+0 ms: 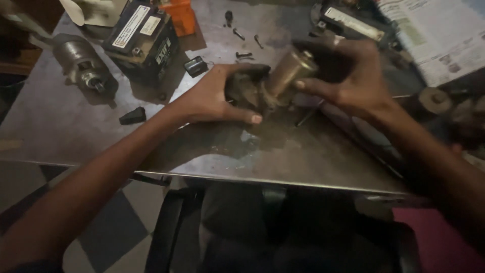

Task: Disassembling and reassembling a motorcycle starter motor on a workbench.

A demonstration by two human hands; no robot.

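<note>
— Motor (83, 65) at ten o'clock, untouched; battery (144, 38) beside.
— Left hand (212, 98)?
— Wrapped round dark end of starter (275, 81), centre of bench (76, 131).
— Right hand (353, 81)?
— Clasping brass barrel. Bolts (242, 43) out at twelve; halves not yet apart.

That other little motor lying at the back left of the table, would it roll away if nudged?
Probably: the spare motor has a round metal body lying on its side on the smooth metal table. It looks solid, so likely heavy for its size and rigid.
</note>
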